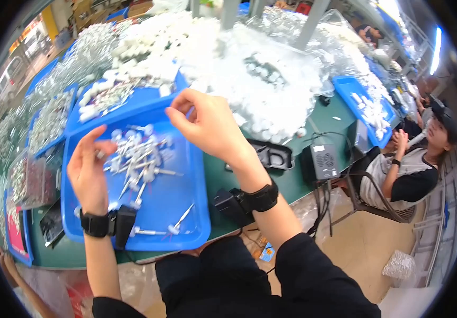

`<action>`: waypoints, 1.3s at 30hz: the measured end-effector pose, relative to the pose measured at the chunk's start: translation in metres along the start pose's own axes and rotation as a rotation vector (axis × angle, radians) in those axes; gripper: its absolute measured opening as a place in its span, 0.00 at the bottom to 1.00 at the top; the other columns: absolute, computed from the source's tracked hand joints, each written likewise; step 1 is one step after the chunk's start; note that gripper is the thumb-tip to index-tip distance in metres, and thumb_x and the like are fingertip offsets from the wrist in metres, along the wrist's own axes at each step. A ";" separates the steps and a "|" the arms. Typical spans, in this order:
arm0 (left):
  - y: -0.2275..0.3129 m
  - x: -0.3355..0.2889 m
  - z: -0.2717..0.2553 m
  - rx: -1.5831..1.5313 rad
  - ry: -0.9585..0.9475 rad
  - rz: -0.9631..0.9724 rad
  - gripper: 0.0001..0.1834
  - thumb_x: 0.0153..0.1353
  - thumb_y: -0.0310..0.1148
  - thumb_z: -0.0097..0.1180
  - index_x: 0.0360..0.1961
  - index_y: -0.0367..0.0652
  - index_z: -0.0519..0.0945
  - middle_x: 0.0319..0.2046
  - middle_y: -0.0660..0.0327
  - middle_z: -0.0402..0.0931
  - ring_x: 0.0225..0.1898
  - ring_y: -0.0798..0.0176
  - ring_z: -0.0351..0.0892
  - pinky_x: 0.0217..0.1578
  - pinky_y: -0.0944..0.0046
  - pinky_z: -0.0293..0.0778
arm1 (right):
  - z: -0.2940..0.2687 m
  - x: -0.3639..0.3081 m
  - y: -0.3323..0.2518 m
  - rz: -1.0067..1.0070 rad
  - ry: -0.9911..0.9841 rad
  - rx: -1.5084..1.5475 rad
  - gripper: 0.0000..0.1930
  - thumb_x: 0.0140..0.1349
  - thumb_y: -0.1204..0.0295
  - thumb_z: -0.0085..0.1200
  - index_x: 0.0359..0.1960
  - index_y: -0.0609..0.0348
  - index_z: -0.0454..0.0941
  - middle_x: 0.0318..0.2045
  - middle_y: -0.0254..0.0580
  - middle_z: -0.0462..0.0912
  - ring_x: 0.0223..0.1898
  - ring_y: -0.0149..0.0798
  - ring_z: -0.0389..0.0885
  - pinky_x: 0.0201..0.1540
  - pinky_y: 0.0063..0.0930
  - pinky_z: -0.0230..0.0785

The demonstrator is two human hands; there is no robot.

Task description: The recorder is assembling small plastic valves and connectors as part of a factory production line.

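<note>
My left hand (pixel 87 172) is over the left side of a blue tray (pixel 186 180), its fingers loosely curved and apart, slightly blurred. A small pale spot shows by its thumb; I cannot tell if it is held. Above the tray's far right corner, my right hand (pixel 207 122) has thumb and fingers curled together; whatever they pinch, if anything, is hidden. In the tray lies a heap of small white-headed parts with thin metallic stems (pixel 138 153). Several similar parts (pixel 181 220) lie apart near the tray's front edge. Each wrist wears a black strap with a box-shaped device.
Behind are another blue tray (pixel 128 100) with white cylindrical pieces and a large pile of white parts (pixel 276 106) on plastic. A black tray (pixel 273 155), a black power box (pixel 321 161) and a clear bin (pixel 32 183) stand around. A seated person (pixel 409 175) is at the right.
</note>
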State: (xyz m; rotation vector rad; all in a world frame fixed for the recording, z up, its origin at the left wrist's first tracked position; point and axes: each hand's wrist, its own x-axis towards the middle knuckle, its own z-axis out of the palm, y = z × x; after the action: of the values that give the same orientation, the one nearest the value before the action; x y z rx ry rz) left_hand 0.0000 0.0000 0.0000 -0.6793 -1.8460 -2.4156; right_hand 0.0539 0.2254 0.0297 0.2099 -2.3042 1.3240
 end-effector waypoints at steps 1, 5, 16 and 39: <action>0.000 -0.003 -0.004 0.038 0.032 0.045 0.18 0.67 0.35 0.41 0.49 0.30 0.71 0.21 0.65 0.67 0.29 0.68 0.70 0.37 0.72 0.67 | -0.004 -0.003 0.006 0.068 0.048 -0.113 0.08 0.51 0.71 0.52 0.28 0.64 0.76 0.19 0.50 0.79 0.26 0.51 0.80 0.34 0.36 0.72; 0.012 -0.001 0.003 -0.010 0.110 -0.115 0.17 0.68 0.37 0.40 0.46 0.33 0.73 0.16 0.72 0.52 0.14 0.80 0.50 0.13 0.77 0.46 | -0.018 -0.004 0.039 0.190 0.067 -0.589 0.06 0.46 0.75 0.51 0.25 0.63 0.78 0.21 0.54 0.78 0.29 0.52 0.79 0.33 0.39 0.71; -0.001 0.001 0.001 0.131 0.018 -0.095 0.23 0.67 0.38 0.34 0.51 0.32 0.72 0.20 0.70 0.61 0.18 0.80 0.49 0.17 0.78 0.46 | 0.003 -0.015 0.044 0.112 -0.105 -0.812 0.02 0.40 0.74 0.55 0.15 0.53 0.78 0.19 0.48 0.78 0.25 0.49 0.80 0.26 0.38 0.70; -0.012 0.004 -0.008 0.420 -0.017 -0.111 0.21 0.67 0.42 0.35 0.50 0.41 0.75 0.17 0.74 0.55 0.14 0.83 0.48 0.14 0.79 0.43 | -0.092 -0.122 0.001 0.034 1.113 -0.399 0.13 0.49 0.74 0.61 0.37 0.59 0.76 0.32 0.37 0.81 0.31 0.37 0.79 0.36 0.26 0.69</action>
State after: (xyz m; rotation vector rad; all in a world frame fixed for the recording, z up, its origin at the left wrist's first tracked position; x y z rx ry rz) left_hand -0.0098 -0.0031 -0.0108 -0.5748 -2.3473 -1.9732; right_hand 0.1899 0.2915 0.0108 -0.5642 -1.5163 0.6526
